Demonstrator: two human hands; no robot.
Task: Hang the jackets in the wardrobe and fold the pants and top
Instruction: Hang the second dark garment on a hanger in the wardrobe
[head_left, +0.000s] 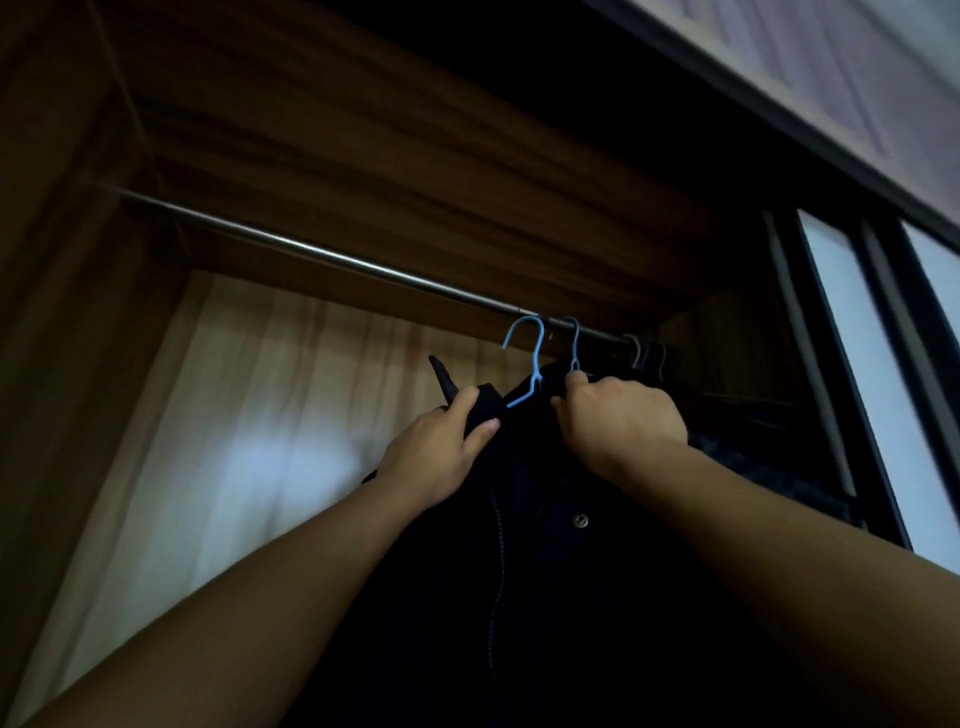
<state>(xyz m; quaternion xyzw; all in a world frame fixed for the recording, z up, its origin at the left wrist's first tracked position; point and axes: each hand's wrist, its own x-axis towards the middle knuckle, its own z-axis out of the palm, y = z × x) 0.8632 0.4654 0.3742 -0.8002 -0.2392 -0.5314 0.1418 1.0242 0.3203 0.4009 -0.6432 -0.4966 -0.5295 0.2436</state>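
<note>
- Jacket (545, 571), dark, on a blue hanger (535, 358), is held up just under the rod (311, 249) in the wardrobe (363, 130); I cannot tell if its hook is over the rod.
- A grey hanger (574, 343) hooks the rod just to the right; dark clothes (753, 457) crowd beyond.
- Rod is smooth metal, wardrobe wood-grained, and the jacket carries a round snap (580, 520).
- Both arms reach up: left hand (436, 452) fingers pinch the collar, right hand (623, 421) fingers curl into the jacket by the grey hanger.

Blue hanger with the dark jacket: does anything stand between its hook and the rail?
Nothing visible does. The blue hanger, carrying the jacket, has its hook right at the rail. A grey hanger on the rail sits close on its right, not in the way.
</note>
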